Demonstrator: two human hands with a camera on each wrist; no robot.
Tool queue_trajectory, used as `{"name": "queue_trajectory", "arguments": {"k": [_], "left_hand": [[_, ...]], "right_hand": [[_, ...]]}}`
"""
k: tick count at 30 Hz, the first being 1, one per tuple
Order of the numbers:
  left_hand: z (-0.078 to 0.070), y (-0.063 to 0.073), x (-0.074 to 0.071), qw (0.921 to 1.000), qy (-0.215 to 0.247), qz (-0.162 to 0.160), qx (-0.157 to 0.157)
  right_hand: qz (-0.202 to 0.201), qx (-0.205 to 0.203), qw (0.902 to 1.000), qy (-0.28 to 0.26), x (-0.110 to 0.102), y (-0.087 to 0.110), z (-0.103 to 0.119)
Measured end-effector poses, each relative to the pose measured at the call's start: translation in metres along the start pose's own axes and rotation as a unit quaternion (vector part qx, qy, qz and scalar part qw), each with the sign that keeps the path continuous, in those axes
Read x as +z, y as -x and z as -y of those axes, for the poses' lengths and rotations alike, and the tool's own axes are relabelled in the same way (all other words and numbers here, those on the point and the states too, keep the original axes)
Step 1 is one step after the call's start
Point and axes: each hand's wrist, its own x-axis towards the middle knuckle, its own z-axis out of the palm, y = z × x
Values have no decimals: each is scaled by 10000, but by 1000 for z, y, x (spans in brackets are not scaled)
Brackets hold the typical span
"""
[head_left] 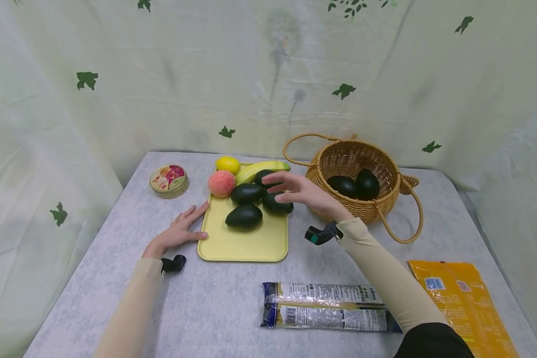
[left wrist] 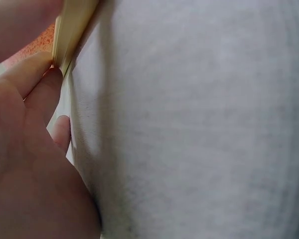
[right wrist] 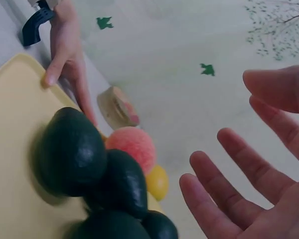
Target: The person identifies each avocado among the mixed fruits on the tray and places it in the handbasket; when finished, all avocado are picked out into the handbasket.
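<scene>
A yellow tray (head_left: 215, 243) holds several dark green avocados (head_left: 244, 217), a pink peach-like fruit (head_left: 221, 183), a lemon (head_left: 227, 164) and a banana (head_left: 255, 170). My left hand (head_left: 179, 232) touches the tray's left rim, its fingers fairly straight; the left wrist view shows fingertips against the rim. Over the right-hand avocados hovers my right hand (head_left: 306, 193), with spread fingers and nothing between them. In the right wrist view those fingers (right wrist: 254, 164) are apart from the fruit. Two avocados (head_left: 367, 185) lie inside the wicker basket (head_left: 340, 156) to the right.
A round tin (head_left: 169, 180) stands left of the tray. Near the front lies a long plastic-wrapped package (head_left: 331, 307), partly under my right forearm. An orange bag (head_left: 465, 298) lies at the right. A leaf-printed curtain (head_left: 183, 74) hangs behind the table.
</scene>
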Motion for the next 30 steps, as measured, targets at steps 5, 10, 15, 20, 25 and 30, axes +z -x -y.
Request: {"name": "queue_trajectory", "arguments": {"k": [5,10,15,20,25,30], "left_hand": [[-2,1,1,10000,-8,-22,-69],[-4,1,0,9999,-43,12,-94],[-5,2,-1,9999,-39,34,-106],[-5,2,-1,9999,-47,33,-106],[-3,1,0,9999,-59,25,-85],[-1,0,1,10000,-76,-23,-37]], "right_hand": [[313,-88,9994,104,11,-19,-16],[707,-156,9946,741,18,-35,-31],[1243,-203,9817,1427,25,-46,-40],[1647,-196,9645,2056,32,-55,-43],[1925,47,9407,2793,41,-64,-44],[2019,239,9181,3402,51,-68,-44]]}}
